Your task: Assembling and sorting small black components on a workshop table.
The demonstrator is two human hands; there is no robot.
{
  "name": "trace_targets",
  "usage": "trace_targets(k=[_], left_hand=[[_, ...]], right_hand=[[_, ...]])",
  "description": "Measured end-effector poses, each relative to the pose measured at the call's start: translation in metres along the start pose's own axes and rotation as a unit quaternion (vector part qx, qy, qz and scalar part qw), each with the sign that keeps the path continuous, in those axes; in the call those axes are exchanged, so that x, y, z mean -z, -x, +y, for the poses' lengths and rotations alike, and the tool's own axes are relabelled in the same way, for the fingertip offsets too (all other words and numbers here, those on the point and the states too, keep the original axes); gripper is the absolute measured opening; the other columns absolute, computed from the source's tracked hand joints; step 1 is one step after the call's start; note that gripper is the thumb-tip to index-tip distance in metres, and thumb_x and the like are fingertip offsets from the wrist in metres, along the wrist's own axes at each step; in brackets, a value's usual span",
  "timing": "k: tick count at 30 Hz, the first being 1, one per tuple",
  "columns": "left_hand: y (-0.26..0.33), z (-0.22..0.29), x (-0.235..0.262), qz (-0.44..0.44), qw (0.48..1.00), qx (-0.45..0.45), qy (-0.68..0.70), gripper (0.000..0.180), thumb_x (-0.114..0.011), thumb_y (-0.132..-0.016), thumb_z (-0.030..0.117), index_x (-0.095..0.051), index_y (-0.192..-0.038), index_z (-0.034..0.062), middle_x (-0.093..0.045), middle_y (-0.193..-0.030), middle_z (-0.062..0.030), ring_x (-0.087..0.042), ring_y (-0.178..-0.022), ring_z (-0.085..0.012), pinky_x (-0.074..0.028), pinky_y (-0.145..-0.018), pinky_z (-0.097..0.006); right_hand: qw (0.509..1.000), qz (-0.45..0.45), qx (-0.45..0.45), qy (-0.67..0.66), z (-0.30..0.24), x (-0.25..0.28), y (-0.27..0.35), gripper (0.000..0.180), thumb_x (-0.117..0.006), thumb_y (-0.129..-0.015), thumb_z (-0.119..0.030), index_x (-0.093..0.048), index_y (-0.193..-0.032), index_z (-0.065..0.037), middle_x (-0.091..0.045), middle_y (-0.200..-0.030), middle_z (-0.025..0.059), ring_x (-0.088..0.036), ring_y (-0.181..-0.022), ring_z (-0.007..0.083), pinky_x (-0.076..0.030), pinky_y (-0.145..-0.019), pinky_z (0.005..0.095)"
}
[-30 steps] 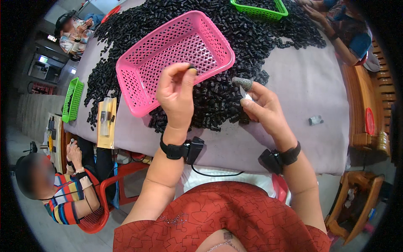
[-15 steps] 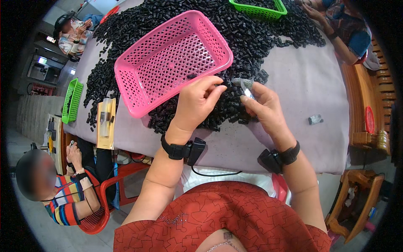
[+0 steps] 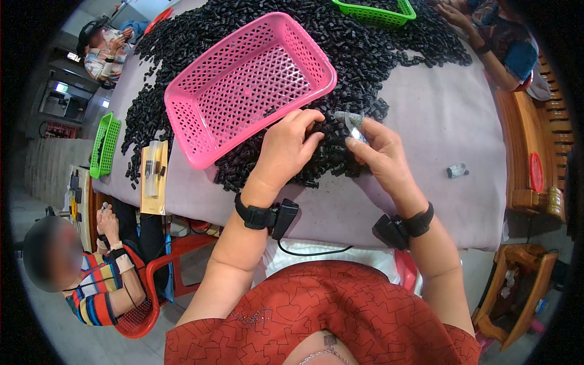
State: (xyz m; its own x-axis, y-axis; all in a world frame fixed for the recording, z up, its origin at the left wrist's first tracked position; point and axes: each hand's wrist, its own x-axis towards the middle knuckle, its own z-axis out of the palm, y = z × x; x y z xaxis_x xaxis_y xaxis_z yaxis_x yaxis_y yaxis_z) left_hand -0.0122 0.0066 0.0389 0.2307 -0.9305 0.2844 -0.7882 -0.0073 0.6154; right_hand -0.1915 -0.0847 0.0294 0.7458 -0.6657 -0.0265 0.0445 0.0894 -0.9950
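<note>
My left hand (image 3: 285,145) is curled over the near edge of a heap of small black cylindrical parts (image 3: 359,67). Its thumb and index finger bend toward each other with something dark between them; whether that is a held part or the heap behind, I cannot make out. My right hand (image 3: 380,146) pinches a small clear plastic bag (image 3: 351,121) between thumb and fingers, just right of my left hand. Beyond my left hand, a pink perforated basket (image 3: 249,91) lies tilted on the heap, with a few dark bits along its near inner side.
A small clear packet with dark contents (image 3: 457,171) lies on the grey cloth (image 3: 438,121) at right. Green baskets stand at the far edge (image 3: 380,15) and far left (image 3: 104,146). A yellow card with a clear tube (image 3: 153,182) lies at left. Other people sit around the table.
My left hand has drawn slightly left, away from the plastic bag, and its thumb and index fingertips have moved apart. My right hand still holds the bag in nearly the same place.
</note>
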Motion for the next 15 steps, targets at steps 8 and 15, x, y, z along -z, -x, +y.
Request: trace_targets(k=[8,15], left_hand=[[-0.001,-0.007,-0.003,-0.058,0.822,0.17,0.541,0.027,-0.06,-0.088,0.002,-0.056,-0.114,0.0012,-0.065,-0.093,-0.0075,-0.063,-0.073,-0.0111,-0.053,-0.066,-0.022],[-0.002,-0.008,-0.01,-0.075,0.726,0.2,0.654,0.026,-0.062,-0.089,0.007,-0.057,-0.113,0.0024,-0.067,-0.092,-0.009,-0.066,-0.071,-0.012,-0.056,-0.065,-0.023]], right_hand=[[0.999,0.0,0.048,-0.013,-0.005,-0.004,0.003,0.03,-0.062,-0.088,-0.013,-0.06,-0.115,0.0,-0.053,-0.088,-0.0042,-0.048,-0.082,0.0047,-0.04,-0.07,0.0215],[0.994,-0.079,0.076,-0.019,-0.002,-0.005,0.004,0.045,-0.066,-0.085,-0.009,-0.049,-0.126,0.0,-0.053,-0.09,-0.0027,-0.049,-0.082,0.0044,-0.042,-0.073,0.021]])
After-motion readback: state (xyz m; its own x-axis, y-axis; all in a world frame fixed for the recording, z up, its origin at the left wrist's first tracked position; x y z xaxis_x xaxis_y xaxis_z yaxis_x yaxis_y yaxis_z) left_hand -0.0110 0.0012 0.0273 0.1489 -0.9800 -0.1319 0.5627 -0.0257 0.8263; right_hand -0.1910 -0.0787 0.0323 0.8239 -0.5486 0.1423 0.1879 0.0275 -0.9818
